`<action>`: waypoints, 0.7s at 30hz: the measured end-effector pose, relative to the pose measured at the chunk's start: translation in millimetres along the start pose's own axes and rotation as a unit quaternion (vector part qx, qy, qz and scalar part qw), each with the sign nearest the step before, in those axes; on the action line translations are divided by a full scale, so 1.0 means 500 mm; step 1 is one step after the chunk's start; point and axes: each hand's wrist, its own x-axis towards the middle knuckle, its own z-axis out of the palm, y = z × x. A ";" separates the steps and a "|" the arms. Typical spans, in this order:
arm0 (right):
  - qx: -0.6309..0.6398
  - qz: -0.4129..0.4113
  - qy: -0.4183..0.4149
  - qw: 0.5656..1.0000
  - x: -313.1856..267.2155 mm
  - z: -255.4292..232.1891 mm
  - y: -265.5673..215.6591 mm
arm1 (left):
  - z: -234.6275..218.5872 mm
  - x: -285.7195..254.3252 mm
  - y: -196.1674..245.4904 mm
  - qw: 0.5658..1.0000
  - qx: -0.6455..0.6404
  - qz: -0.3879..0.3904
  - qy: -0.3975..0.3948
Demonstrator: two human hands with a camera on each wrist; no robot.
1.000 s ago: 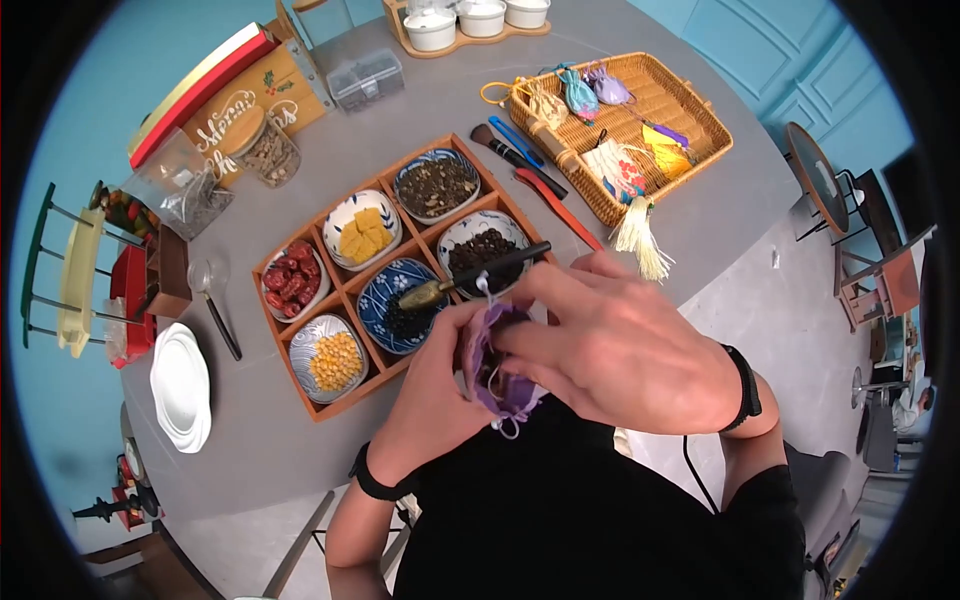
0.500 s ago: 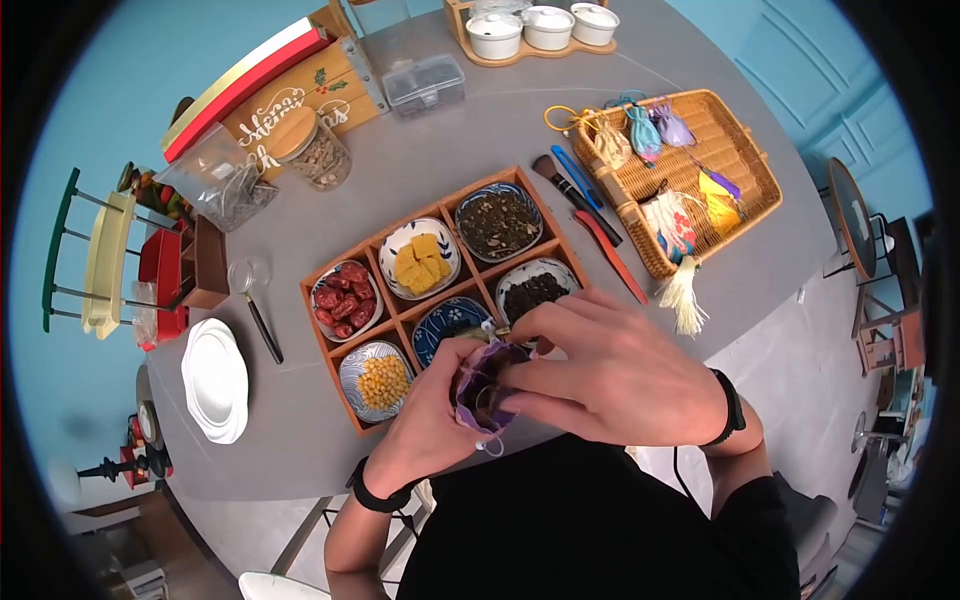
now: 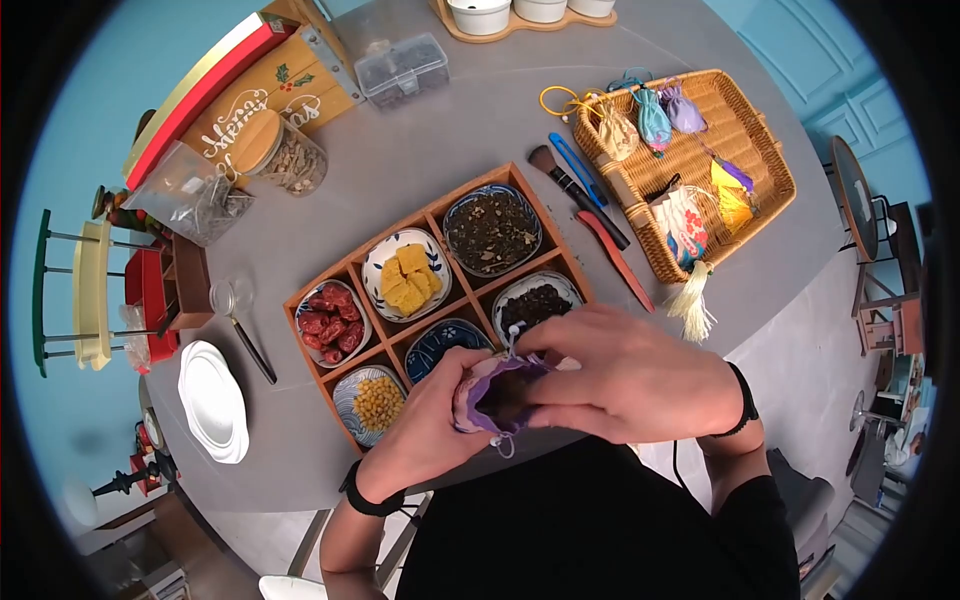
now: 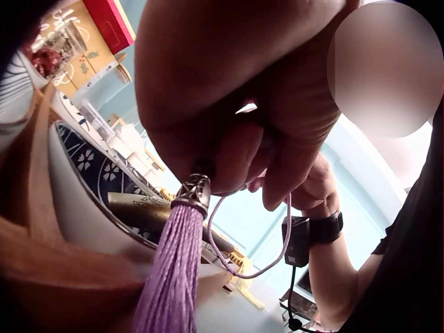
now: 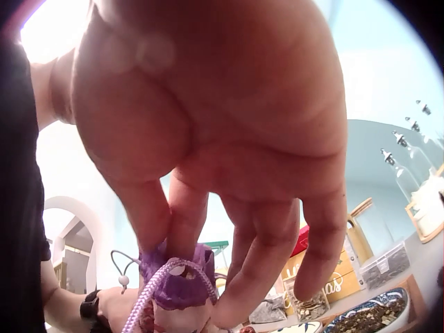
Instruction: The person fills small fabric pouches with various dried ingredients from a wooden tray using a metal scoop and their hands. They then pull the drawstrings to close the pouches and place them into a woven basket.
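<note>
A purple drawstring pouch (image 3: 495,402) is gripped by my left hand (image 3: 420,430), its dark mouth facing up. My right hand (image 3: 640,375) pinches the pouch's far rim; in the right wrist view the index finger dips inside the purple cloth (image 5: 187,286). Below the left hand hangs a purple tassel (image 4: 172,263) with a metal cap, beside a loop of cord (image 4: 250,275). A brass-coloured scoop (image 4: 139,210) lies in the blue patterned bowl (image 3: 440,345), mostly hidden by the hands in the head view. Contents of the pouch are too dark to make out.
The wooden divided tray (image 3: 557,240) holds bowls of red dates (image 3: 330,322), yellow pieces (image 3: 408,280), dried herbs (image 3: 492,230), dark grains (image 3: 535,305) and corn kernels (image 3: 378,402). Right of it lie a brush (image 3: 575,193), a blue cutter (image 3: 578,168) and a wicker basket (image 3: 745,100) of pouches.
The pouch's mouth has been spread wider, and my right fingers have drawn back from its middle toward the rim. The head view has shifted; the left hand keeps its hold.
</note>
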 end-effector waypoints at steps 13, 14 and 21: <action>0.023 0.064 0.170 0.983 -0.026 0.003 0.030 | 0.010 -0.052 -0.009 0.996 -0.043 -0.034 0.076; 0.026 0.113 0.195 0.974 -0.038 0.004 0.044 | 0.007 -0.066 -0.005 0.995 -0.031 -0.026 0.094; -0.134 0.131 0.102 0.977 -0.078 0.069 0.088 | -0.040 -0.109 0.001 0.985 -0.070 -0.035 0.157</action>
